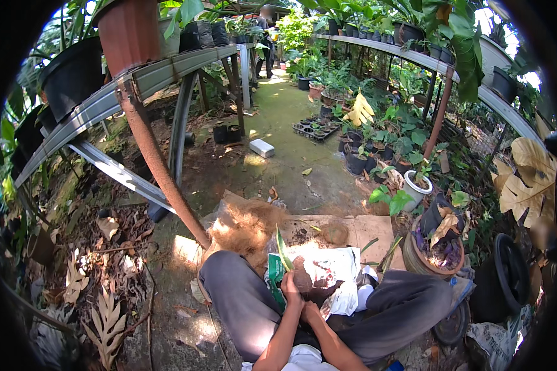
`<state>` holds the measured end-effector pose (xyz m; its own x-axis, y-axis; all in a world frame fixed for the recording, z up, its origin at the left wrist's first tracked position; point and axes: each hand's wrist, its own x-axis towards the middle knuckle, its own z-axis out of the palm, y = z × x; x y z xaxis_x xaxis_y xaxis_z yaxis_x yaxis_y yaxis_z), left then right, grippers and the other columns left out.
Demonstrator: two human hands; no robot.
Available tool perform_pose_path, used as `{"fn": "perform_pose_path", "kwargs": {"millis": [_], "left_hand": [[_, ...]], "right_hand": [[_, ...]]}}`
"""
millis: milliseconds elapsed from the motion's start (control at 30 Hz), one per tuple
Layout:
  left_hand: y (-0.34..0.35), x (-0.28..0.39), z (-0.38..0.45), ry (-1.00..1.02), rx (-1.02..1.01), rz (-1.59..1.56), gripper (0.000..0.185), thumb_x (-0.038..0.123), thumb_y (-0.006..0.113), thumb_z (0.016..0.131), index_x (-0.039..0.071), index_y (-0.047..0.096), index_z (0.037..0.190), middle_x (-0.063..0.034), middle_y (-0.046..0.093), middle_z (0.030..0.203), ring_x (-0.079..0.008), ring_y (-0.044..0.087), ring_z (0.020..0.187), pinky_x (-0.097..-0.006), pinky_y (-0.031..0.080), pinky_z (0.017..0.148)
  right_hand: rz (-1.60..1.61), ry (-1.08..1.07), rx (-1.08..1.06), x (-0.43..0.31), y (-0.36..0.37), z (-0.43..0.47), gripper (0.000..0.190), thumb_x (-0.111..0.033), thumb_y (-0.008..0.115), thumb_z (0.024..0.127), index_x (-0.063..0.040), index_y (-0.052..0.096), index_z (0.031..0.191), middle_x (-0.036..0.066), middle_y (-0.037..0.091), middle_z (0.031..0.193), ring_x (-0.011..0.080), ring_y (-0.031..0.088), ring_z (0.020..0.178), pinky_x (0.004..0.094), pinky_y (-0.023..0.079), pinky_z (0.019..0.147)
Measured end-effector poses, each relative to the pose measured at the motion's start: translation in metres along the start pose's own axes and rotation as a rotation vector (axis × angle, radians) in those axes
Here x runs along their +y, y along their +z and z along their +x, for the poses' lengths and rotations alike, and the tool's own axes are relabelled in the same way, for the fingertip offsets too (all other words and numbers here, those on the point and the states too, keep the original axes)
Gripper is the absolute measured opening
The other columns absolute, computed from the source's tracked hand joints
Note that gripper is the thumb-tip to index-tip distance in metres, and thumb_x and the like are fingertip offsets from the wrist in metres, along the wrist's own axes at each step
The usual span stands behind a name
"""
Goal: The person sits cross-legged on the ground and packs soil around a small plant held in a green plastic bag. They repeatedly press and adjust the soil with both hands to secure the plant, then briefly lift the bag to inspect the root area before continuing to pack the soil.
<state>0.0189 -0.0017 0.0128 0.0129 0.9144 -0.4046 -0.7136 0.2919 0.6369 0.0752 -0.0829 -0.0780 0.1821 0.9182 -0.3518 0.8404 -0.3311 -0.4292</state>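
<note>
My left hand (pixel 290 288) is raised between my knees, its fingers closed around the base of a long green leaf cutting (pixel 283 248) that points up. My right hand (pixel 310 311) lies just beside and below it, near the left wrist; its fingers are mostly hidden, so what it holds cannot be told. Beyond the hands a white and green plastic bag (pixel 348 264) lies spread, with a mound of dark brown soil (pixel 306 277) on it. A heap of brown coconut fibre (pixel 246 222) rests at the left of a cardboard sheet (pixel 376 228). A round fibre clump (pixel 335 233) sits on the cardboard.
A rusty post (pixel 160 157) slants down close to my left knee. Potted plants stand on metal benches (pixel 185 62) at both sides. A white block (pixel 262 148) and a seedling tray (pixel 315 130) lie on the path. Right of me are a clay pot (pixel 422 255) and a black pot (pixel 501 273). A person (pixel 264 41) stands far back.
</note>
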Motion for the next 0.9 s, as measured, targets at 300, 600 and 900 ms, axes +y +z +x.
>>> {"fn": "perform_pose_path", "kwargs": {"millis": [300,600,900], "left_hand": [[-0.011,0.019,0.002,0.019,0.008,-0.044,0.022,0.026,0.058,0.091,0.006,0.061,0.1,-0.0057,0.063,0.099,-0.019,0.062,0.091,-0.0337,0.05,0.081],[-0.032,0.016,0.017,0.097,0.033,0.03,0.016,0.021,0.06,0.091,0.006,0.062,0.093,-0.0034,0.063,0.086,-0.0149,0.061,0.079,-0.0295,0.049,0.073],[-0.035,-0.014,0.024,0.168,0.024,0.265,0.025,0.023,0.067,0.087,0.001,0.063,0.099,-0.0055,0.064,0.089,-0.0146,0.059,0.081,-0.0289,0.047,0.074]], "right_hand": [[0.049,0.211,0.056,-0.012,-0.021,0.0,0.03,-0.016,0.075,0.073,0.0,0.068,0.098,0.026,0.066,0.099,0.0414,0.064,0.099,0.0458,0.053,0.085],[0.636,0.043,0.579,-0.007,-0.091,0.011,0.032,-0.018,0.071,0.081,0.004,0.069,0.103,0.015,0.071,0.083,0.0146,0.065,0.072,0.029,0.054,0.07],[0.646,-0.015,0.607,-0.066,-0.118,-0.016,0.028,-0.019,0.066,0.084,0.003,0.07,0.1,0.023,0.069,0.091,0.032,0.069,0.087,0.0372,0.053,0.081]]}}
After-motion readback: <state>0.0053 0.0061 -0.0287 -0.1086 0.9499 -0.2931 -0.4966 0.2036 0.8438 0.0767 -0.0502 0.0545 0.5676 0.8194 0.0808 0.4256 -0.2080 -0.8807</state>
